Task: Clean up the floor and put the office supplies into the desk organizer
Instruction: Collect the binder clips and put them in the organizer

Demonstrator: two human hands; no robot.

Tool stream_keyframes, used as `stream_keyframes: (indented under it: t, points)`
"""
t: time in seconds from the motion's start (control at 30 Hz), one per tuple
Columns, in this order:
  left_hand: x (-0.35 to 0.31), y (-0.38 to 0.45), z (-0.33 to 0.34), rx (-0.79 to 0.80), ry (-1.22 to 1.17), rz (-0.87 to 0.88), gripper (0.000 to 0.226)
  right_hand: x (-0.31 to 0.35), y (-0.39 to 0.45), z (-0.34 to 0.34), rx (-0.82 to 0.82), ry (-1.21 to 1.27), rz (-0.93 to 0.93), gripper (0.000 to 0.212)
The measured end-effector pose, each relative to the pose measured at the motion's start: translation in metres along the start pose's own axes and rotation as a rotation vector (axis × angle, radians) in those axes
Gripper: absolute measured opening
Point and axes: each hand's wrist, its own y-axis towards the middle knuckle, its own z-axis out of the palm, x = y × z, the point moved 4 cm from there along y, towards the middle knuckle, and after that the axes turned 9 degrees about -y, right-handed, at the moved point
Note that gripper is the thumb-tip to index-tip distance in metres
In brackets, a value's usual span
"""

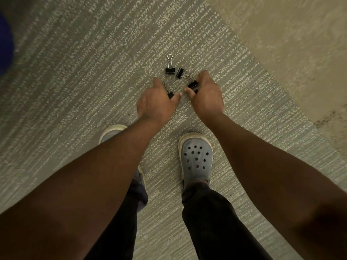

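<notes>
Several black binder clips with silver wire handles lie on the grey striped carpet (93, 91) in front of my feet. One binder clip (170, 70) lies flat with its handle pointing away, and a second binder clip (179, 72) rests just to its right. My left hand (156, 102) reaches down with a small binder clip (170, 94) between thumb and fingers. My right hand (205, 94) is closed on another black binder clip (192, 85). The desk organizer is not in view.
My two feet in grey-blue clogs (196, 158) stand on the carpet just behind the clips. A plain beige floor area (291, 44) begins at the upper right. A blurred blue object (5, 45) sits at the left edge.
</notes>
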Motion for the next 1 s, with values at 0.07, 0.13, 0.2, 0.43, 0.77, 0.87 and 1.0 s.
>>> stream_keyframes:
  t: [0.07,0.13,0.2,0.43,0.77,0.87,1.0]
  points:
    - [-0.005,0.001,0.002,-0.013,0.035,-0.043,0.048,-0.002,0.001,0.003,0.003,-0.011,-0.035,0.037]
    - [-0.008,0.002,0.004,-0.015,0.041,-0.079,0.041,-0.002,0.001,0.003,0.001,0.033,-0.059,0.034]
    - [-0.01,0.002,0.003,-0.016,0.036,-0.089,0.038,-0.001,-0.001,-0.002,-0.005,0.177,-0.073,0.029]
    - [-0.001,0.01,-0.028,0.089,-0.736,-0.092,0.021,0.001,-0.011,-0.031,0.557,1.245,0.101,0.021]
    - [-0.016,0.023,-0.078,0.298,-1.411,-0.084,0.014,0.021,-0.009,-0.083,0.823,1.55,-0.332,0.031]
    - [-0.013,0.031,-0.069,0.174,-1.173,-0.254,0.022,0.023,-0.002,-0.09,0.831,1.601,-0.369,0.041]
    - [-0.01,0.045,-0.047,0.072,-0.538,-0.075,0.021,0.016,0.008,-0.091,0.594,1.451,-0.186,0.03]
